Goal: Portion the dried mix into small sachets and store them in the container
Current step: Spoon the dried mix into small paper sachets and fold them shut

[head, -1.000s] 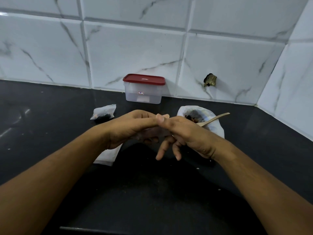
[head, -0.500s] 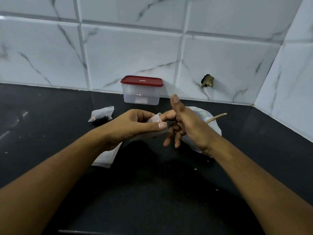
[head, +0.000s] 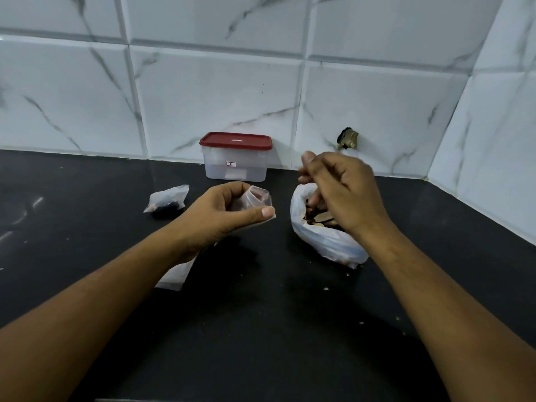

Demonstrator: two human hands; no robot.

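One sachet (head: pixel 259 198), limp and light we judge, pinched open in our left hand (head: pixel 226 216) (hold it by the rim). Our right hand (head: pixel 339 192) curls over the mix bag (head: pixel 327 242); its grip we cannot tell.

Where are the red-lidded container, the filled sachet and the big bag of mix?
red-lidded container (head: pixel 235 169): head view, front wall.
filled sachet (head: pixel 169 196): head view, its middle.
big bag of mix (head: pixel 324 242): head view, white side.

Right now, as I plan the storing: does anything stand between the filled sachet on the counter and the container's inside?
Yes: the red lid sits closed on the container. The counter between it and the filled sachet shows nothing else.
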